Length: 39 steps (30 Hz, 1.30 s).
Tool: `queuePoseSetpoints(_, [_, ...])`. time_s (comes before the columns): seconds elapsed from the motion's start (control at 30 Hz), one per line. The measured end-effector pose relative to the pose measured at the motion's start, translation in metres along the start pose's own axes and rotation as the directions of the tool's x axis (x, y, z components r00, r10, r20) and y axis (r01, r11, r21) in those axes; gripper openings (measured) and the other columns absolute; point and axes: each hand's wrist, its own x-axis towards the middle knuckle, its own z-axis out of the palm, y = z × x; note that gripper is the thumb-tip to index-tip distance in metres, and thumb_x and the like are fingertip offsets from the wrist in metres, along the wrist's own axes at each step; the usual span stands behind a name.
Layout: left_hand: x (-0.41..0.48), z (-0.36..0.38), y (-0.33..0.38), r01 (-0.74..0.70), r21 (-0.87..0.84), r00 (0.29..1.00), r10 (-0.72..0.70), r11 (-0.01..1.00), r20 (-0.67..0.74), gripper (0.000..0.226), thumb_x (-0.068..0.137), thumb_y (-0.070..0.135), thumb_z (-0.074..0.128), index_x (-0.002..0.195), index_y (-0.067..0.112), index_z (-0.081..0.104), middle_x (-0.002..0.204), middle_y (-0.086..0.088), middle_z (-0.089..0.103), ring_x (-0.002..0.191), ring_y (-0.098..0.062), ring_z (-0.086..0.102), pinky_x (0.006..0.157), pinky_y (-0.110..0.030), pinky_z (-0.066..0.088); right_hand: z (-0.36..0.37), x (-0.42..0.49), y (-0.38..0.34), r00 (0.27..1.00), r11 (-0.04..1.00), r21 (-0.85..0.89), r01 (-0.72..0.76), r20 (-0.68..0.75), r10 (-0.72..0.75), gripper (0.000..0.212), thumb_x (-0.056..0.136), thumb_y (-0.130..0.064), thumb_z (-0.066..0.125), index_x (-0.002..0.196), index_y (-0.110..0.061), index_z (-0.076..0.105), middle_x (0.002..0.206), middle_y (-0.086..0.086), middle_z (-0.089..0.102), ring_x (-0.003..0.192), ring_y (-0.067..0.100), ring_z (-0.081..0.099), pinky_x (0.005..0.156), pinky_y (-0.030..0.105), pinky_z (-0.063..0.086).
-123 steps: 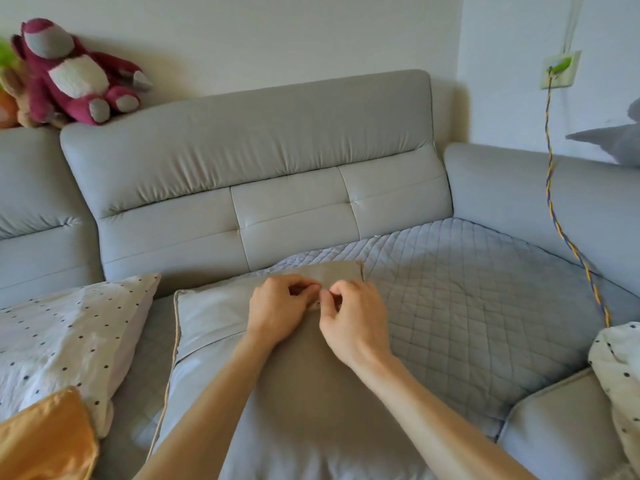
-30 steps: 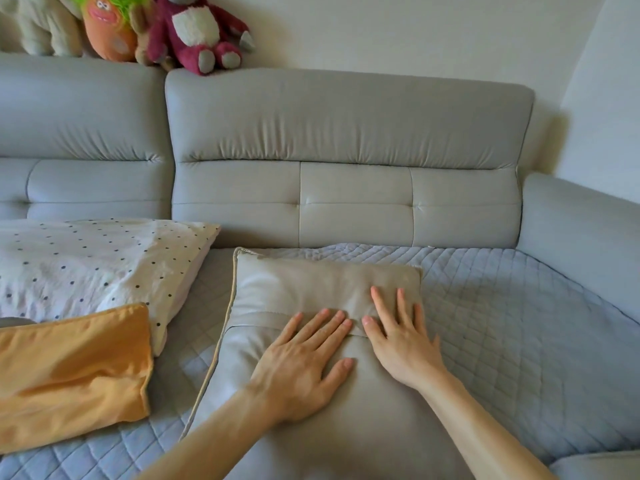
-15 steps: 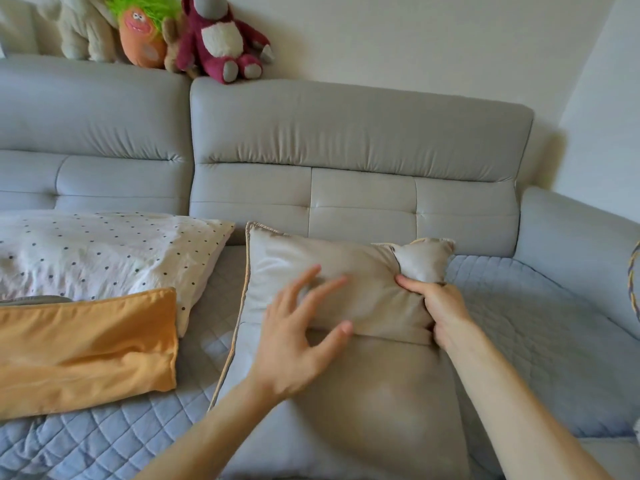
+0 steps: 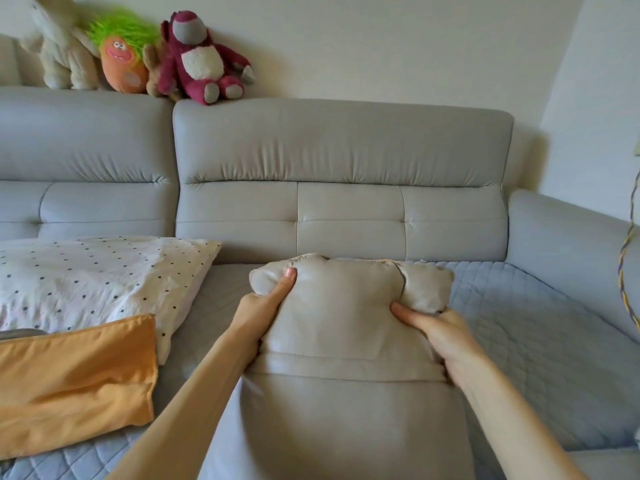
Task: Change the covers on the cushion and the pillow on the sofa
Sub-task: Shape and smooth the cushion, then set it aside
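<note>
A beige-grey cushion [image 4: 346,358] stands tilted up off the quilted seat of the grey sofa [image 4: 346,161], right in front of me. My left hand [image 4: 259,313] grips its upper left side, thumb on the front near the corner. My right hand [image 4: 440,330] grips its upper right side just below the bunched corner. The fingers of both hands are hidden behind the cushion. A white pillow with dark dots [image 4: 93,282] lies on the seat at the left. An orange cover [image 4: 72,382] lies flat in front of that pillow.
Several plush toys [image 4: 204,60] sit on top of the sofa's backrest at the upper left. The right armrest [image 4: 571,251] closes the seat on that side. A braided cord [image 4: 627,271] hangs at the right edge. A blue quilted mat [image 4: 530,341] covers the seat.
My left hand went from an open palm over the cushion's front to a grip on its upper left side. The cushion has risen off the seat between both hands.
</note>
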Motion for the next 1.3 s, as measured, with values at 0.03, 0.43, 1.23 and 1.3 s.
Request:
queuePoseSetpoints(0.03, [0.001, 0.001, 0.002, 0.02, 0.029, 0.996, -0.022, 0.999, 0.081, 0.061, 0.068, 0.076, 0.068, 0.092, 0.02, 0.065, 0.091, 0.004, 0.072, 0.086, -0.013, 0.068, 0.066, -0.024, 0.049, 0.001, 0.0, 0.006, 1.0, 1.0, 0.025, -0.015, -0.017, 0.015, 0.055, 0.053, -0.036, 0.093, 0.101, -0.014, 0.075, 0.087, -0.001, 0.078, 0.082, 0.015, 0.074, 0.076, 0.031, 0.056])
queuePoseSetpoints(0.43, [0.022, 0.01, -0.027, -0.055, -0.048, 0.957, 0.066, 0.997, 0.284, 0.078, 0.057, 0.019, 0.095, 0.124, 0.02, 0.055, 0.113, 0.0, 0.072, 0.098, -0.017, 0.071, 0.082, -0.032, 0.057, -0.013, 0.024, 0.022, 0.985, 0.931, -0.361, -0.05, -0.17, -0.013, 0.117, 0.047, -0.063, 0.089, 0.145, -0.023, 0.039, 0.143, 0.004, 0.053, 0.128, 0.021, 0.053, 0.106, 0.045, 0.044])
queuePoseSetpoints(1.23, [-0.009, 0.02, 0.093, -0.48, 0.633, 0.868, 0.224, 0.607, 0.443, 0.086, 0.052, 0.087, 0.068, 0.118, 0.033, 0.053, 0.109, 0.017, 0.061, 0.101, -0.006, 0.06, 0.087, -0.026, 0.048, -0.035, -0.005, -0.083, 0.867, 0.914, -0.353, 0.201, 0.498, 0.001, 0.084, 0.062, -0.031, 0.095, 0.131, -0.037, 0.048, 0.122, -0.019, 0.067, 0.114, 0.002, 0.063, 0.097, 0.027, 0.05])
queuePoseSetpoints(1.3, [-0.013, 0.026, 0.091, -0.45, 0.524, 0.853, 0.173, 0.723, 0.493, 0.088, 0.053, 0.08, 0.075, 0.121, 0.029, 0.056, 0.11, 0.014, 0.067, 0.102, -0.007, 0.064, 0.094, -0.029, 0.049, -0.035, -0.009, -0.076, 0.894, 0.918, -0.334, 0.213, 0.446, -0.045, 0.074, 0.065, -0.009, 0.091, 0.126, -0.028, 0.054, 0.116, -0.016, 0.071, 0.109, 0.003, 0.066, 0.093, 0.023, 0.05])
